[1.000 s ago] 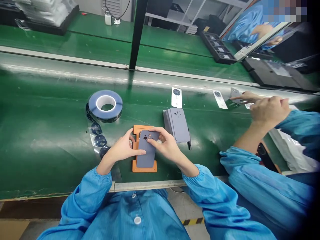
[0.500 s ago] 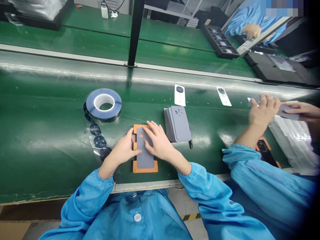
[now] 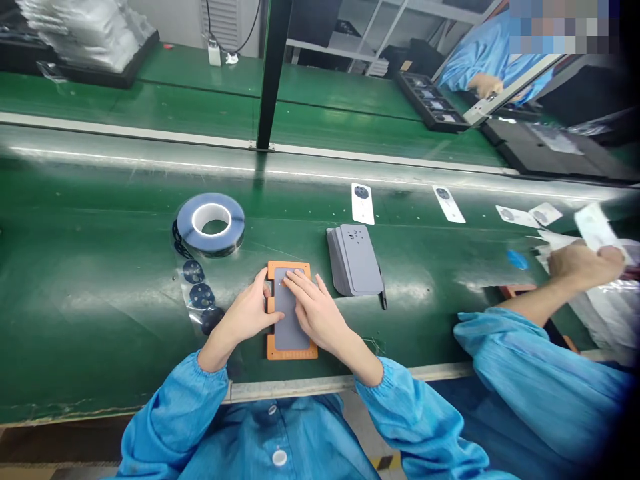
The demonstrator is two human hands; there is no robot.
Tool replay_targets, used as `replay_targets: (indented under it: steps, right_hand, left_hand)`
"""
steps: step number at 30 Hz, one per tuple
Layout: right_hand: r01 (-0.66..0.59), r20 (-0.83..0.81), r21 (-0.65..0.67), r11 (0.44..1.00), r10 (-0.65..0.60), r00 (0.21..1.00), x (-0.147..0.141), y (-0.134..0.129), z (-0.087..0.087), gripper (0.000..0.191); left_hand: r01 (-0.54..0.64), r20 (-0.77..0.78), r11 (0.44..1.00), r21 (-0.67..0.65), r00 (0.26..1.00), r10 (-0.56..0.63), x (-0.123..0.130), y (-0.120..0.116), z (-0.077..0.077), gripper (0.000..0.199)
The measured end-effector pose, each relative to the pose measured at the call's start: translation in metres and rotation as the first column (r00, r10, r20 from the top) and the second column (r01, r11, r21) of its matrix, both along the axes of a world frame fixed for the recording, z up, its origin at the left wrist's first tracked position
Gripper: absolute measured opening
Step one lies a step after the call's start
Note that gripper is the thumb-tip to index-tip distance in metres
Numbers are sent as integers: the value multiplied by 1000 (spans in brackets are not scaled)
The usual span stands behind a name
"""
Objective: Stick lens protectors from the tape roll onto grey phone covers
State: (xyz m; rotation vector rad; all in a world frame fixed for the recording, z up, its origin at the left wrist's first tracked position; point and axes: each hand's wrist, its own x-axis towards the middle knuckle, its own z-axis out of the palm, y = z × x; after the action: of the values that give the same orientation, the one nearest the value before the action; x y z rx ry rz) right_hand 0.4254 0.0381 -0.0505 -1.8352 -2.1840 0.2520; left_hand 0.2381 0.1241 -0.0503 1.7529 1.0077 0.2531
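A grey phone back cover (image 3: 291,327) lies in an orange fixture (image 3: 293,355) on the green bench in front of me. My left hand (image 3: 250,308) grips the fixture's left side, its thumb resting on the cover and its fingers along the edge. Flat across the cover's upper part lie the outstretched fingers of my right hand (image 3: 320,310), hiding most of the camera holes. To the right stands a stack of grey back covers (image 3: 363,263). A roll of clear tape (image 3: 187,223) carrying round black stickers (image 3: 201,295) trails down to my left forearm.
A black pen-like stick (image 3: 383,293) lies beside the stack. White cards (image 3: 363,203) with dark round patches rest farther back. At right, a co-worker's hand (image 3: 580,263) holds a white piece over plastic bags. A black post (image 3: 270,80) rises behind the bench.
My right hand's fingers have come together and lie flatter over the cover's top. My left hand keeps its hold. The co-worker's arm has shifted right, now with a white piece.
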Motion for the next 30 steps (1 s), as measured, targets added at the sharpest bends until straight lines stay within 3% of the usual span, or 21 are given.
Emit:
replay_targets:
  steps: [3, 5, 8, 11, 14, 17, 21, 23, 26, 28, 30]
  right_hand:
    - [220, -122, 109, 969, -207, 971, 1, -15, -1, 42]
    - [304, -202, 82, 949, -283, 938, -1, -25, -5, 38]
    - [309, -355, -46, 950, -305, 884, -5, -35, -5, 39]
    - [342, -515, -105, 934, -345, 784, -9, -41, 10, 37]
    - [258, -671, -142, 956, -284, 685, -13, -45, 33, 39]
    - [117, -709, -172, 978, -205, 675, -15, -44, 46, 41]
    - [159, -637, -251, 955, -287, 716, -16, -33, 38, 46]
    - [90, -674, -335, 938, -305, 673, -17, -25, 32, 52]
    - [-15, -775, -405, 914, -334, 537, -15, -7, 29, 52]
    - [2, -804, -391, 920, -343, 486, -7, 16, 31, 47]
    - [57, -792, -363, 930, -340, 507, 8, 50, 34, 43]
  left_hand:
    - [-32, 22, 999, -21, 999, 32, 0, 0, 1, 98]
    - [-79, 29, 997, -16, 996, 79, 1, -1, 3, 91]
    - [-228, 35, 973, 42, 973, 227, 5, -2, 8, 67]
    - [-332, 109, 943, -2, 938, 330, 7, -2, 14, 45]
    - [-345, 226, 926, -152, 900, 372, 5, 0, 16, 45]
    - [-312, 285, 924, -222, 885, 368, 0, 3, 15, 49]
    - [-342, 294, 912, -225, 869, 399, -1, 8, 13, 35]
    - [-350, 345, 881, -318, 823, 451, 0, 9, 13, 32]
    - [-340, 422, 837, -428, 744, 518, 1, 11, 15, 37]
    - [-402, 445, 819, -410, 696, 564, -1, 14, 15, 45]
    - [-523, 457, 793, -312, 649, 608, -6, 17, 17, 50]
